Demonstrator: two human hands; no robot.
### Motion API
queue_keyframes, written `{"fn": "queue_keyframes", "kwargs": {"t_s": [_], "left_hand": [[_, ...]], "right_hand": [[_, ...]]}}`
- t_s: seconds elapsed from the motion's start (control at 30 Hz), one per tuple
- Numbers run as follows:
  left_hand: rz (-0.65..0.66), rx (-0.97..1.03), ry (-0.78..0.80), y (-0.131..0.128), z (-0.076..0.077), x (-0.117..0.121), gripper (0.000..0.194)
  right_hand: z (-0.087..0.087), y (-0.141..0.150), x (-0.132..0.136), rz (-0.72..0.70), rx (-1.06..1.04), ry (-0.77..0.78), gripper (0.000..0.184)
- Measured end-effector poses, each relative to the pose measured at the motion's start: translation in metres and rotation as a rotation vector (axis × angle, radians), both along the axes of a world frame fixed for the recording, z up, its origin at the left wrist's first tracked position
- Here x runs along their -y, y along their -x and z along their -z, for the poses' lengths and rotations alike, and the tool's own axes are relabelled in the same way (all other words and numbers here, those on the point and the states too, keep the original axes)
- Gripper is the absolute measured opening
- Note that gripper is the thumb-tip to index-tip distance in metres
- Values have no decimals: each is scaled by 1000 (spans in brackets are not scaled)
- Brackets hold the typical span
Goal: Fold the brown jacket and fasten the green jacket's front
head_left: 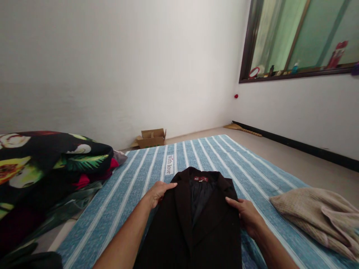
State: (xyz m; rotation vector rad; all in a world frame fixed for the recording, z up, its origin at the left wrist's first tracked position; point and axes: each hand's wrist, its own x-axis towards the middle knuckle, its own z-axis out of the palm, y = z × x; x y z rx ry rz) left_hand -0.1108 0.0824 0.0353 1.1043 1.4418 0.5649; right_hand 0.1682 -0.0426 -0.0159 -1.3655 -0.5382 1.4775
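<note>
A dark blazer point(168, 228) lies front up on the striped bed cover, its collar toward the far side and a red label showing inside the neck. My left hand point(158, 193) pinches its left shoulder edge, with the index finger or thumb stretched over the cloth. On the opposite shoulder edge, my right hand point(248, 213) grips the blazer, thumb on top and the other fingers partly hidden beneath. The blazer's lower part runs out of view at the bottom.
Blue-and-white striped cover point(134, 179) spreads under the blazer. A folded beige knit cloth point(316, 213) lies at the right. Piled clothes and a fruit-print fabric point(56, 160) sit at the left. Beyond are a cardboard box point(151, 138), a broom point(238, 127) and a window ledge with bottles.
</note>
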Motion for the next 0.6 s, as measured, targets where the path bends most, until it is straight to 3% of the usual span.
{"fn": "queue_keyframes", "kwargs": {"t_s": [0.07, 0.23, 0.33, 0.47, 0.6], "left_hand": [[35, 70, 17, -2, 1, -2, 45], [73, 296, 4, -2, 8, -7, 41], [66, 364, -34, -3, 12, -8, 39], [68, 381, -175, -9, -2, -3, 37], [53, 399, -302, -22, -39, 3, 36]], "right_hand": [[2, 1, -4, 0, -8, -66, 45], [6, 4, -10, 45, 261, -250, 52], [0, 7, -9, 63, 320, -322, 52], [-27, 11, -6, 42, 260, -377, 51], [-72, -2, -13, 6, 147, -420, 55]]}}
